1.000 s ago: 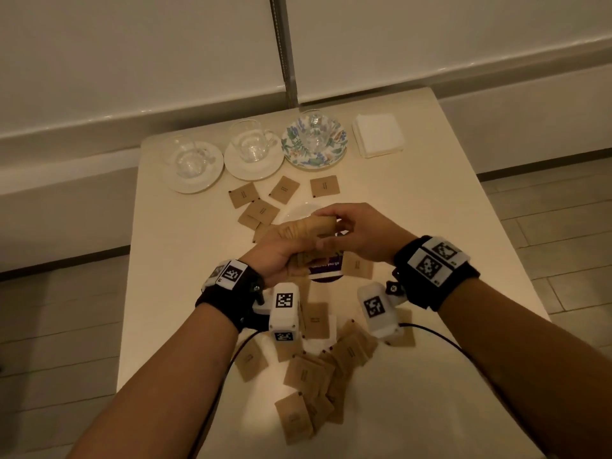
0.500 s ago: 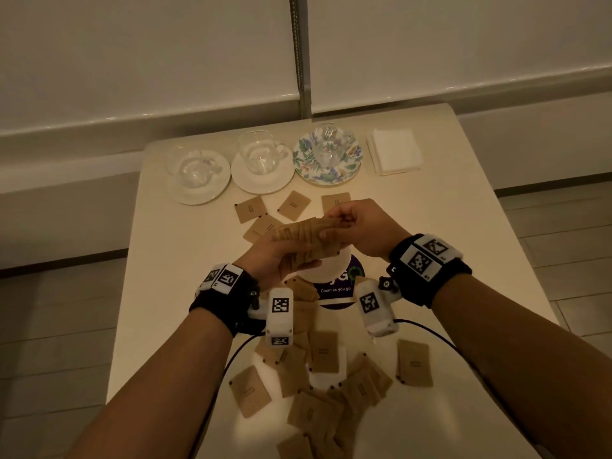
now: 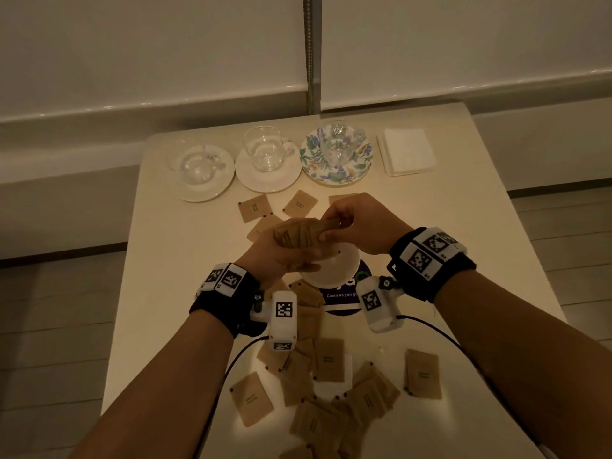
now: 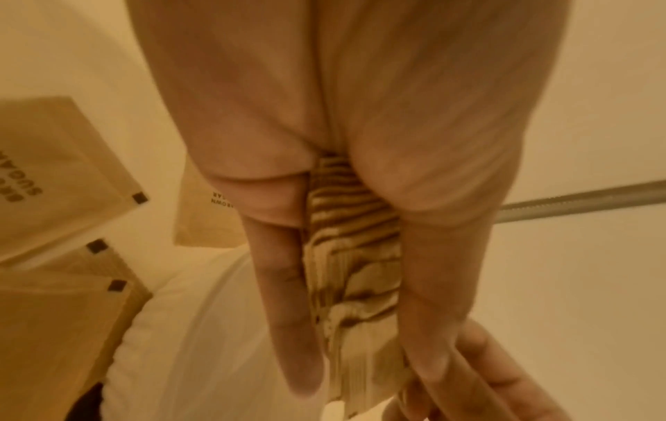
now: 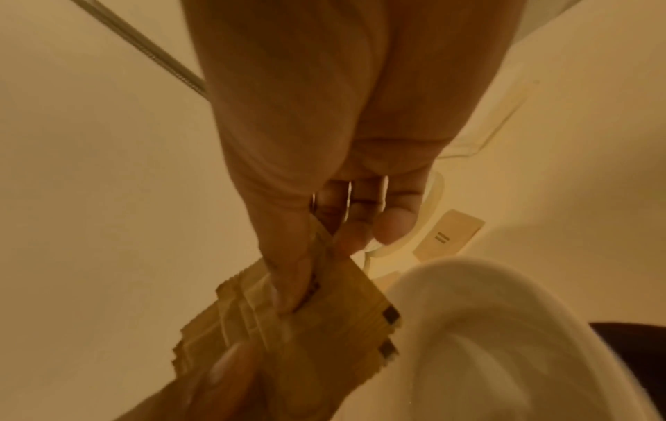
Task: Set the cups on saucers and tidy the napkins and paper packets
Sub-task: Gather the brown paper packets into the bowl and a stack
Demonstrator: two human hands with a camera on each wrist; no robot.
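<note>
A stack of brown sugar packets (image 3: 299, 233) (image 4: 351, 273) (image 5: 288, 322) is held above the table's middle. My left hand (image 3: 281, 256) grips the stack between thumb and fingers. My right hand (image 3: 351, 223) pinches the stack's right end. Under them sits a white bowl (image 3: 331, 270) (image 5: 504, 327). Several loose packets (image 3: 328, 392) lie scattered near the front edge, and a few more packets (image 3: 255, 208) lie behind the hands. Three glass cups (image 3: 266, 152) stand on saucers (image 3: 212, 187) along the far edge. A white napkin stack (image 3: 407, 150) lies at the far right.
The cream table (image 3: 172, 253) has bare room on its left and right sides. A dark round sticker (image 3: 344, 293) lies under the bowl. Cables from the wrist cameras (image 3: 440, 329) trail over the front packets. Beyond the table is a low ledge and wall.
Both hands have lifted the packet stack a little and moved it toward the far side; the white bowl beneath them now shows more. The head view has tilted, showing more front packets.
</note>
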